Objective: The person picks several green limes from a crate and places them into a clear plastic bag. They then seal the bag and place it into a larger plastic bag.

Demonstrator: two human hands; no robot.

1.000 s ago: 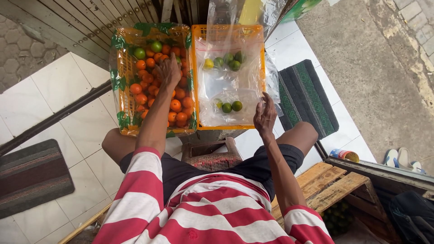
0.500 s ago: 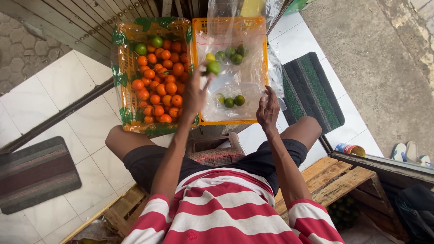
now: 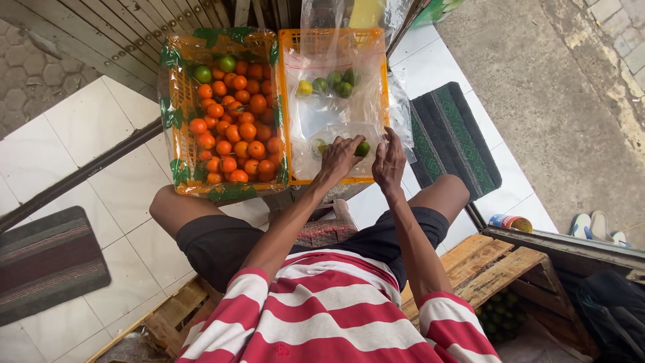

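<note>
Reaching into a plastic-lined orange crate (image 3: 290,94), the left hand (image 3: 339,156) pinches a small green citrus fruit (image 3: 363,148) at its three o'clock; the right hand (image 3: 390,159) rests open, fingers spread, just beside it.

You sit at a street-side fruit stall on a tiled porch: two orange crates (image 3: 282,101) of citrus at upper centre, wooden pallets (image 3: 497,262) at lower right, doormats (image 3: 453,138) on the tiles, and bare concrete pavement (image 3: 564,114) at right.

Soft, even daylight; sharp focus, wide-angle edge distortion.
</note>
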